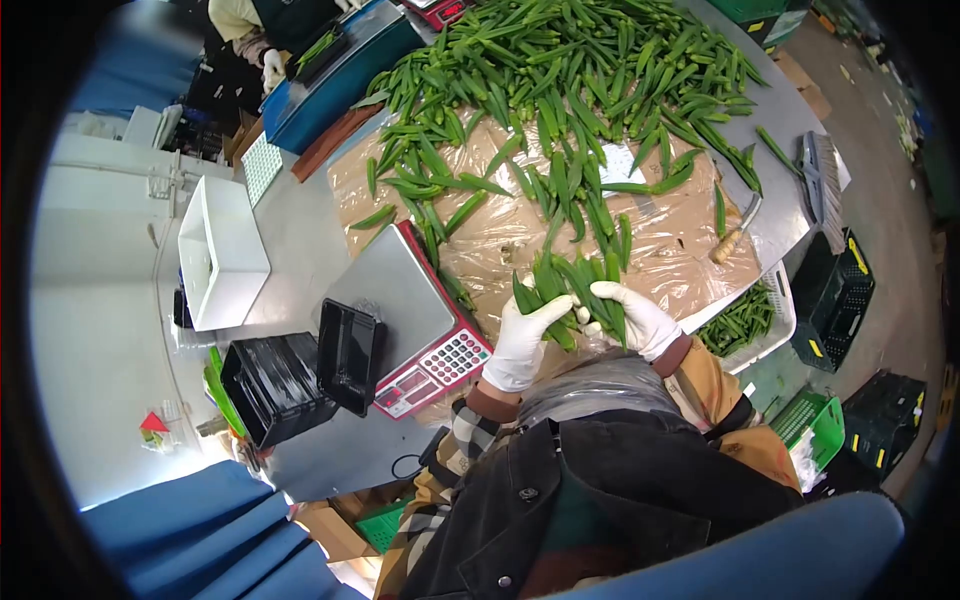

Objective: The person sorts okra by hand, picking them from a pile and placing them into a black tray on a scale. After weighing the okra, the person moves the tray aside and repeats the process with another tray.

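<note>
My left hand (525, 340), in a white glove, is closed round several green okra pods (543, 288) close to my body. Beside it my right hand (645, 318), also gloved, grips more okra pods (603, 285); its fingertips are near those of the left hand. Both bunches are held above brown cardboard covered in clear plastic (490, 225). A large heap of loose okra (560, 70) spreads over the far part of the table, with a trail of pods reaching toward my hands.
Left of my hands is a red-edged scale (395, 290) with a black tray (350, 355) on it, beside stacked trays (275, 390). A white bin (225, 255) stands farther left. To the right are a wooden-handled blade (735, 240), a brush (822, 180) and a crate (787, 300) of okra.
</note>
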A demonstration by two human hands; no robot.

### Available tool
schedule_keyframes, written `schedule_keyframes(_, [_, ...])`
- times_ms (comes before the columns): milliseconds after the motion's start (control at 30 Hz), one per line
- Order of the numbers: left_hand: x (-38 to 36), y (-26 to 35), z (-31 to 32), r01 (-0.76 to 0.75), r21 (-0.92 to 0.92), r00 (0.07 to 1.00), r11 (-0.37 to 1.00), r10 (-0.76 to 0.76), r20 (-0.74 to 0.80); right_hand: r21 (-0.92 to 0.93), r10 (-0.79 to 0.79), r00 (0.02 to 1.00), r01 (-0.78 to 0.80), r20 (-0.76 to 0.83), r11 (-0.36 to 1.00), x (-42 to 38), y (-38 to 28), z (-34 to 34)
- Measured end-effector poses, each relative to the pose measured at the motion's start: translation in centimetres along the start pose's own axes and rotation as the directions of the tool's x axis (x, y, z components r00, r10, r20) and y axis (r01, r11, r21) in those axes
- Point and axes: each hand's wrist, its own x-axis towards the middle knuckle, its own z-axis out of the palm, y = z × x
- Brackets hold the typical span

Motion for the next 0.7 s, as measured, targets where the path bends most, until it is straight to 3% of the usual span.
schedule_keyframes(33, [-0.2,0.0,0.0,-0.036,0.062,0.999,0.997,0.039,-0.039,0.055,0.053,0.998,-0.055,0.034,0.997,-0.1,0.5,0.5])
schedule_keyframes(133, [-0.8,-0.3,-0.6,-0.11,0.146,0.985,0.983,0.127,-0.114,-0.191,0.035,0.995,-0.051,-0.089,0.98,0.1,1.7,1.5])
schedule_keyframes(267, [-1.9,0.3,-2.4,-0.231,0.333,0.946,0.914,0.291,-0.143,-0.493,-0.14,0.978,0.047,-0.153,0.869,1.3,4.0,3.2])
schedule_keyframes(300, [-2.3,0.8,-3.8,-0.133,0.328,0.975,0.935,0.183,-0.127,-0.491,-0.112,0.983,0.027,-0.144,0.871,1.6,4.5,4.1])
schedule_keyframes(400, [-4.0,2.3,-7.7,-0.219,0.318,0.95,0.922,0.276,-0.145,-0.511,-0.084,0.996,0.051,-0.041,0.858,3.8,7.1,7.8])
schedule_keyframes(467, [-6.8,6.0,-9.3,-0.173,0.307,0.956,0.936,0.234,-0.176,-0.504,-0.033,0.998,0.057,0.057,0.862,6.4,9.3,9.9])
schedule_keyframes(567, [-10.3,10.6,-14.2,-0.194,0.398,0.932,0.897,0.295,-0.211,-0.544,0.018,0.987,0.074,0.161,0.836,10.1,13.2,14.7])
schedule_keyframes(700, [-13.9,15.8,-20.5,-0.14,0.439,0.93,0.888,0.27,-0.249,-0.535,-0.04,0.918,0.266,0.396,0.802,16.5,19.9,19.8])
